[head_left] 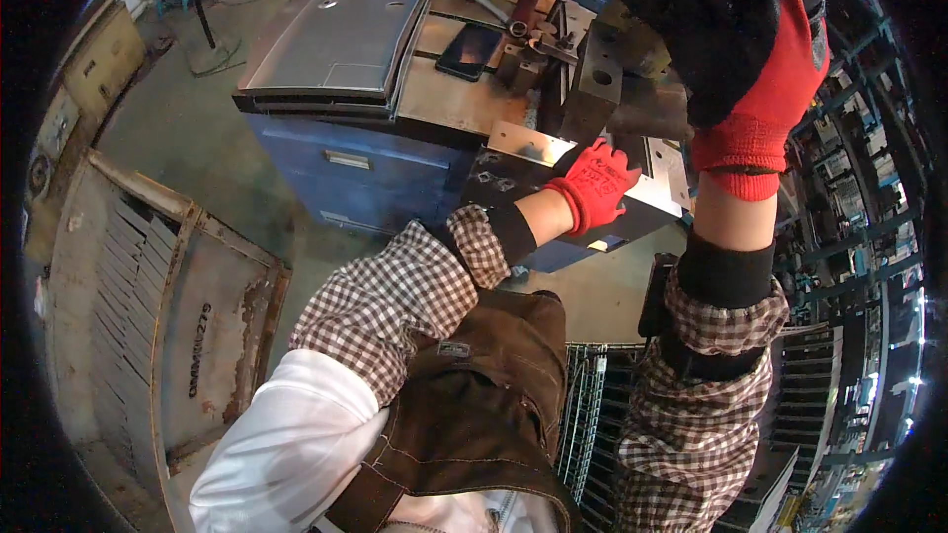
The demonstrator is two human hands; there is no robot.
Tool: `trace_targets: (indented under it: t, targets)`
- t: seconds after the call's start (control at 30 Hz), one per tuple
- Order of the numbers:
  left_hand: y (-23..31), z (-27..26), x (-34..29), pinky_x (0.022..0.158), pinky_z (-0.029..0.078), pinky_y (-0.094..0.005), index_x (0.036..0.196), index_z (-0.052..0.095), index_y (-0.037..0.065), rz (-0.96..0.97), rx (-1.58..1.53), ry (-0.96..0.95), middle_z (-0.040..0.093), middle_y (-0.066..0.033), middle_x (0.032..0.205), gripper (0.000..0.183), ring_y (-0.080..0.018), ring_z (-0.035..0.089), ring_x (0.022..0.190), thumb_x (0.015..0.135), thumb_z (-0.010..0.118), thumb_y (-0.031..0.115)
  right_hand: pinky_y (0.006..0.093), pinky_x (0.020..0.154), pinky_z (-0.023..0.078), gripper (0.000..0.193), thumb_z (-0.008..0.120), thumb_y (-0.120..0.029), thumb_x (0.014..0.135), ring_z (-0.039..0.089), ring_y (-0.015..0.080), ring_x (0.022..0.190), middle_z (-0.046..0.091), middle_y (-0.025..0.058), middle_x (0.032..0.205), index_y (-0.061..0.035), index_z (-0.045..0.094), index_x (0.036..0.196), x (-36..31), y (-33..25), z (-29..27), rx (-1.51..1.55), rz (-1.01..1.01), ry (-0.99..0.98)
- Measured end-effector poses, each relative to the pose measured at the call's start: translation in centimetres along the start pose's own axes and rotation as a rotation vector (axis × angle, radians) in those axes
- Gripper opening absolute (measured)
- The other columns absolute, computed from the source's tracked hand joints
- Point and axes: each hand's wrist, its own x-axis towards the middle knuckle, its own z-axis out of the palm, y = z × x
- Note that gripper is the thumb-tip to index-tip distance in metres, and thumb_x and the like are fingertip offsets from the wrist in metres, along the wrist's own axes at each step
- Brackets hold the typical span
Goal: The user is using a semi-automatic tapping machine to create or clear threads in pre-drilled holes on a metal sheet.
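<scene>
My left hand, in a red knit glove, is closed over the edge of a sheet metal part at the front of the bench. The part has bright ends on its top flange and a dark front face with small cut-outs. Close behind this hand stands a dark steel block with holes. My right hand is raised high at the upper right, close to the camera, in a red glove with a black coated palm. Its fingers merge into the dark area, so their pose and anything in them are hidden.
A stack of grey metal sheets lies on the blue cabinet, left of a phone. Steel tools crowd the bench behind. A rusty metal bin stands at left; shelving runs along the right.
</scene>
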Motion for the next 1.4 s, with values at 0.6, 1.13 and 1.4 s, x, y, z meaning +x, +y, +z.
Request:
trace_targets:
  t: [0.6, 1.13, 1.4]
  targets:
    - [0.0, -0.1, 0.4, 0.115, 0.031, -0.0513, 0.118, 0.067, 0.016, -0.004, -0.008, -0.030, 0.064, -0.0143, 0.123, 0.050, -0.0341, 0.056, 0.120, 0.076, 0.076, 0.042, 0.0309, 0.084, 0.053, 0.038, 0.064, -0.011, 0.095, 0.067, 0.0196, 0.101, 0.069, 0.0126, 0.120, 0.0021, 0.062, 0.130, -1.0, 0.3, -0.6, 0.145, 0.045, -0.071]
    - [-0.1, 0.1, 0.3, 0.114, 0.031, -0.0504, 0.116, 0.073, 0.019, -0.040, -0.012, -0.074, 0.060, -0.0154, 0.121, 0.045, -0.0336, 0.052, 0.122, 0.079, 0.072, 0.046, 0.0315, 0.080, 0.054, 0.033, 0.062, -0.010, 0.096, 0.068, 0.0204, 0.095, 0.070, 0.0109, 0.114, 0.0015, 0.063, 0.127, -1.7, -0.4, -1.0, 0.080, 0.184, -0.098]
    - [-0.3, 0.6, 0.1, 0.106, 0.038, -0.0488, 0.123, 0.064, 0.015, 0.003, -0.024, 0.058, 0.064, -0.0165, 0.115, 0.054, -0.0349, 0.057, 0.115, 0.077, 0.077, 0.040, 0.0324, 0.084, 0.057, 0.038, 0.065, -0.012, 0.097, 0.069, 0.0227, 0.100, 0.069, 0.0130, 0.119, -0.0004, 0.059, 0.133, -2.0, 1.5, -1.7, 0.019, -0.006, -0.074]
